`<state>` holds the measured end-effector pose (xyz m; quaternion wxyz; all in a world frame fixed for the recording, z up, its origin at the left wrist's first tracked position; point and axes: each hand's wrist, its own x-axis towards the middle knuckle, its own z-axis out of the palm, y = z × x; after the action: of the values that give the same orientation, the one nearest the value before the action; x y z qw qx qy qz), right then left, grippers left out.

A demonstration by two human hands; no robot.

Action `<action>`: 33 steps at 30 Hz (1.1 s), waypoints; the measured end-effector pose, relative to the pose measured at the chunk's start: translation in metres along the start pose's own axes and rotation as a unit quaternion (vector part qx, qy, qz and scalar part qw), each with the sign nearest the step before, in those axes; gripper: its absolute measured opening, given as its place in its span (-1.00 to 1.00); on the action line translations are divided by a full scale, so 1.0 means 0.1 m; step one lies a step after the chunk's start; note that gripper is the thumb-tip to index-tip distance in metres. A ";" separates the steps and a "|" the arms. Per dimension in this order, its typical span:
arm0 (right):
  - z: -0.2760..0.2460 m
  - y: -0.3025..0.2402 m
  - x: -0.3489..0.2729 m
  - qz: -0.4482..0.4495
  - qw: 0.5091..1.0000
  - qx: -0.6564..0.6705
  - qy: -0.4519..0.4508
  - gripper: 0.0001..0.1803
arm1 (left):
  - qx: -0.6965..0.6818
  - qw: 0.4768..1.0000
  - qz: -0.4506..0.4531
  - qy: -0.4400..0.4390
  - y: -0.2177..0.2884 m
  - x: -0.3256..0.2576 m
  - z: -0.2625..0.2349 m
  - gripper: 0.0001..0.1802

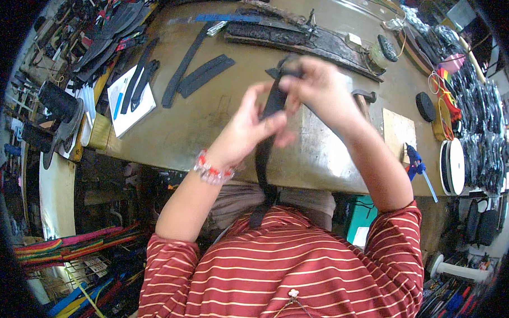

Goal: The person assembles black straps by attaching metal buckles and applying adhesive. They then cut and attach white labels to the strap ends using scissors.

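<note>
A long black strap (pixel 263 159) runs from between my hands down over the table's near edge to my lap. My left hand (pixel 249 118), with a beaded bracelet at its wrist, grips the strap partway along, thumb on top. Just above and to the right, my right hand (pixel 316 82) pinches the strap's upper end, where it looks folded over; motion blur hides the detail. More black strap pieces lie on the table to the left: a long one (pixel 182 72) and a folded one (pixel 207 76).
White paper (pixel 147 107) with a blue pen (pixel 118 105) lies at left. A worn dark board (pixel 292 41) spans the back. To the right are a hammer (pixel 367 97), a wooden board (pixel 398 129), a blue glue gun (pixel 415 160) and a white spool (pixel 455 166).
</note>
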<state>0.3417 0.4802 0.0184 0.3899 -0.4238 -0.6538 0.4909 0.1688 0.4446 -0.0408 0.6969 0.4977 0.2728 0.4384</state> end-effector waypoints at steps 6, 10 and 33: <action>-0.61 0.67 0.54 0.014 0.986 0.090 0.141 -0.82 | 0.244 0.951 -0.089 0.171 0.01 -0.47 -0.72 -0.75; -0.47 1.21 0.82 0.052 0.968 -0.141 0.203 -0.71 | 0.562 0.796 -0.011 0.226 -0.02 -0.12 -1.24 -0.80; -1.00 1.13 -1.16 0.207 0.778 -0.507 0.309 -0.68 | 0.744 0.650 0.144 -0.052 -0.46 0.41 -0.53 -0.78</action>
<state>0.4928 0.4207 -0.0809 0.1889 -0.8141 -0.5492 -0.0001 0.1603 0.4998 -0.0998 0.0341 0.9044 0.3956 0.1560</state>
